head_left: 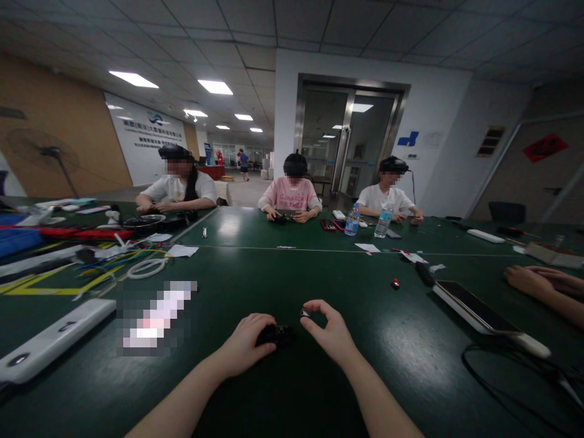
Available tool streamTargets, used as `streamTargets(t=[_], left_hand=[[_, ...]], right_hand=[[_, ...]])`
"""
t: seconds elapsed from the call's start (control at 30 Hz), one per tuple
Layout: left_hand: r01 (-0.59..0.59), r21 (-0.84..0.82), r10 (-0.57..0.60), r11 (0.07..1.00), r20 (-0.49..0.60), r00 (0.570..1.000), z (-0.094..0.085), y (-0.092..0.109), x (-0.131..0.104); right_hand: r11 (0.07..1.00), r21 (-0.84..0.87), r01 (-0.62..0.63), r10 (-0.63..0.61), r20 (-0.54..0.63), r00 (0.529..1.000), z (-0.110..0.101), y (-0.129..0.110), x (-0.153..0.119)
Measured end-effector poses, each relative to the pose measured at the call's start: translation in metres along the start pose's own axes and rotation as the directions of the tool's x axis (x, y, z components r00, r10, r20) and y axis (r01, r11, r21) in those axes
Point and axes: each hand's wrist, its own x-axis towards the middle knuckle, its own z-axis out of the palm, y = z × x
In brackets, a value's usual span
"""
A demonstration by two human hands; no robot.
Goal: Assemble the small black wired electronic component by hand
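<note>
My left hand rests on the green table with its fingers and thumb around a small black object, whose right end sticks out from the grip. Just to the right, my right hand pinches a small silver and dark piece between thumb and index finger. A short gap separates the two hands. What exactly the black object is cannot be made out.
Left of my hands lie a blurred-out flat item and a long white device. To the right are a small red item, a phone on a white device, black cables and another person's hands. Bottles stand farther back.
</note>
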Motion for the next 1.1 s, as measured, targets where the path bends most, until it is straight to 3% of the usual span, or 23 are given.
streamTargets(t=[0.37, 0.77, 1.1], left_hand=[[0.037, -0.029, -0.037, 0.999, 0.024, 0.999, -0.007, 0.010, -0.001], [0.004, -0.010, -0.004, 1.000, -0.002, 1.000, -0.002, 0.003, 0.000], [0.006, 0.000, -0.006, 1.000, 0.009, 1.000, -0.003, 0.003, -0.001]], right_hand=[[1.000, -0.005, -0.020, 0.019, -0.036, 0.999, -0.008, 0.002, 0.001], [1.000, -0.006, -0.009, 0.009, -0.060, 0.998, -0.013, 0.002, 0.001], [0.994, -0.081, -0.078, 0.085, 0.091, 0.992, -0.006, 0.001, 0.000]])
